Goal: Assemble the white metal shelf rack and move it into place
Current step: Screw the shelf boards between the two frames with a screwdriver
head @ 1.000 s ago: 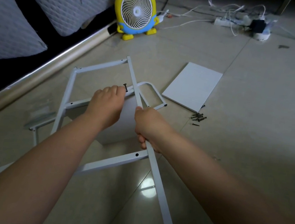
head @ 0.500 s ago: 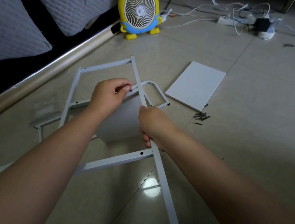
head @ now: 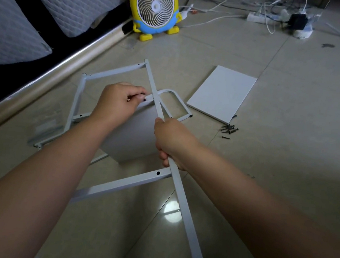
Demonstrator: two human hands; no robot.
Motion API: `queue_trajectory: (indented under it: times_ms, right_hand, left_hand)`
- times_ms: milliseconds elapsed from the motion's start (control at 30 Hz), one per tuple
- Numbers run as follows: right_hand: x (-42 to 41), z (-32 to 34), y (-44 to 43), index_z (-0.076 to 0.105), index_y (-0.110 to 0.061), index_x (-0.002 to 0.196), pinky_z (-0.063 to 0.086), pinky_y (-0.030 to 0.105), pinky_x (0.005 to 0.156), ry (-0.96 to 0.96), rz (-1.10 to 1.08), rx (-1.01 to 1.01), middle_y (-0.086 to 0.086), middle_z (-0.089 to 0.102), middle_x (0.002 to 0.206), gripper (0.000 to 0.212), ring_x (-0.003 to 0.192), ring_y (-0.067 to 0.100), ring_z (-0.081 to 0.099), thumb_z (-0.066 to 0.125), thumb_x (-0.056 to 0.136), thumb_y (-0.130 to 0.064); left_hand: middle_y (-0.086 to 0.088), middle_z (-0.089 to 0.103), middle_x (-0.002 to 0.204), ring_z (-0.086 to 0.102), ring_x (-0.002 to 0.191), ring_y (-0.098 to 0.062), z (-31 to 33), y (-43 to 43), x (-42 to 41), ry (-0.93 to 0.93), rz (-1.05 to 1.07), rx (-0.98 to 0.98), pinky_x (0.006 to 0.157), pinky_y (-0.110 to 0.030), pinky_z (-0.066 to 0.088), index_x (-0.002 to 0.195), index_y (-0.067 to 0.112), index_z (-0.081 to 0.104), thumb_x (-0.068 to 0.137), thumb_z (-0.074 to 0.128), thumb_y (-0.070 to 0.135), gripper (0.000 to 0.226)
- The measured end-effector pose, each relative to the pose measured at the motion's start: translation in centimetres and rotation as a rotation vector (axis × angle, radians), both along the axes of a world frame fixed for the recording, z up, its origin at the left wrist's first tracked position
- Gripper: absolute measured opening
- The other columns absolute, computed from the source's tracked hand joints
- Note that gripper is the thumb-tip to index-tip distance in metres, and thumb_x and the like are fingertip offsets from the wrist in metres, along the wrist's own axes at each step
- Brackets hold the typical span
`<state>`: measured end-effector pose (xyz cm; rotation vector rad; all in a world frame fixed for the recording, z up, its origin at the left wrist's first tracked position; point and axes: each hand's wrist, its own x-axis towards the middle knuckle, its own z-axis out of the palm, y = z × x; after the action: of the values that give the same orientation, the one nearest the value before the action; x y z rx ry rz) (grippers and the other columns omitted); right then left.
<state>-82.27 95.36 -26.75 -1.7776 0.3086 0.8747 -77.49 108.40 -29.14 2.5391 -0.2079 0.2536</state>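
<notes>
At frame centre the left hand (head: 117,103) pinches a black screw (head: 145,99) against the white frame (head: 123,184); the right hand (head: 172,143) is fisted round the long upright (head: 186,212); best keep it steady and the screw square to its hole.

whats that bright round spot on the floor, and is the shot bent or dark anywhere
Head view: the bright spot is glare, a light reflected in the glossy floor tiles, just left of the white frame bar; the wide lens bows the bed rail; the top left and the corners go dark.
</notes>
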Motion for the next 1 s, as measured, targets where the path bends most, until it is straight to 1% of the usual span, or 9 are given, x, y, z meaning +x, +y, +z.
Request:
queue_trajectory:
  times_ms: [67, 200, 267, 333, 433, 533, 600, 667, 1000]
  right_hand:
    - [-0.1, 0.0, -0.2, 0.029, -0.022, 0.143, 0.037, 0.031, 0.06, 0.027, -0.02, 0.011, 0.011, 0.037, 0.058, 0.043, 0.048, 0.019, 0.034, 0.028, 0.101, -0.015]
    - [-0.1, -0.3, -0.2, 0.03, -0.016, 0.142, 0.04, 0.027, 0.058, -0.012, 0.01, 0.014, 0.01, 0.037, 0.06, 0.044, 0.049, 0.018, 0.034, 0.03, 0.099, -0.01]
    - [-0.2, -0.2, -0.3, 0.027, -0.019, 0.143, 0.039, 0.03, 0.061, 0.004, 0.002, -0.011, 0.011, 0.037, 0.059, 0.044, 0.049, 0.019, 0.034, 0.029, 0.1, -0.011]
    - [0.0, -0.4, -0.4, 0.038, -0.017, 0.136, 0.037, 0.026, 0.048, 0.001, -0.01, 0.016, 0.01, 0.036, 0.058, 0.038, 0.047, 0.018, 0.034, 0.03, 0.1, -0.014]
    - [-0.1, 0.3, -0.4, 0.045, -0.021, 0.106, 0.033, 0.026, 0.045, 0.086, -0.055, 0.022, 0.01, 0.037, 0.057, 0.014, 0.045, 0.018, 0.034, 0.032, 0.1, -0.022]
    - [0.1, 0.1, -0.4, 0.047, -0.011, 0.084, 0.03, 0.027, 0.045, 0.135, -0.076, 0.022, 0.01, 0.038, 0.057, 0.027, 0.045, 0.019, 0.034, 0.035, 0.099, -0.029]
    - [0.2, -0.1, -0.2, 0.049, -0.01, 0.096, 0.031, 0.024, 0.04, 0.071, -0.067, 0.055, 0.009, 0.037, 0.058, 0.024, 0.044, 0.018, 0.033, 0.031, 0.1, -0.026]
    - [0.2, -0.1, -0.2, 0.046, -0.008, 0.085, 0.027, 0.02, 0.035, 0.05, -0.106, 0.116, 0.007, 0.035, 0.054, 0.03, 0.039, 0.017, 0.032, 0.029, 0.1, -0.027]
    - [0.0, -0.5, 0.2, 0.037, -0.014, 0.072, 0.024, 0.008, 0.03, 0.0, -0.169, 0.196, 0.004, 0.032, 0.053, 0.032, 0.016, 0.008, 0.024, 0.027, 0.1, -0.026]
  left_hand:
    - [-0.019, 0.065, 0.096, 0.059, 0.09, -0.028, 0.2, 0.2, 0.2, -0.023, -0.071, 0.111, 0.076, -0.021, 0.039, 0.105, 0.001, 0.069, 0.089, 0.054, 0.002, 0.022]
    - [-0.022, 0.067, 0.09, 0.064, 0.083, -0.035, 0.3, 0.5, 0.1, -0.089, -0.2, 0.272, 0.078, -0.029, 0.041, 0.101, -0.004, 0.069, 0.081, 0.046, 0.007, 0.033]
    - [-0.022, 0.068, 0.092, 0.064, 0.084, -0.036, 0.3, 0.6, 0.1, -0.087, -0.211, 0.292, 0.079, -0.029, 0.041, 0.101, -0.005, 0.069, 0.082, 0.049, 0.005, 0.029]
    - [-0.021, 0.068, 0.095, 0.063, 0.089, -0.035, 0.6, 0.4, 0.2, -0.073, -0.193, 0.27, 0.081, -0.027, 0.041, 0.103, -0.004, 0.069, 0.085, 0.055, -0.001, 0.023]
    - [-0.02, 0.068, 0.099, 0.061, 0.096, -0.032, 1.1, 0.0, 0.4, -0.053, -0.157, 0.244, 0.084, -0.028, 0.042, 0.105, -0.001, 0.069, 0.088, 0.056, -0.001, 0.022]
    - [-0.018, 0.067, 0.105, 0.061, 0.101, -0.031, 1.5, -0.2, 0.7, -0.019, -0.14, 0.243, 0.086, -0.025, 0.04, 0.107, -0.001, 0.068, 0.089, 0.055, 0.001, 0.022]
    - [-0.016, 0.067, 0.108, 0.06, 0.104, -0.027, 1.7, -0.1, 0.7, -0.001, -0.103, 0.22, 0.085, -0.018, 0.037, 0.107, -0.001, 0.068, 0.089, 0.055, 0.002, 0.022]
    - [-0.014, 0.068, 0.109, 0.06, 0.106, -0.025, 1.8, 0.0, 0.7, 0.002, -0.088, 0.222, 0.086, -0.015, 0.036, 0.107, 0.0, 0.068, 0.089, 0.055, 0.002, 0.022]
    - [-0.022, 0.065, 0.109, 0.06, 0.103, -0.034, 1.3, 0.7, 0.4, -0.044, -0.157, 0.293, 0.089, -0.031, 0.043, 0.111, -0.004, 0.064, 0.09, 0.054, 0.003, 0.025]
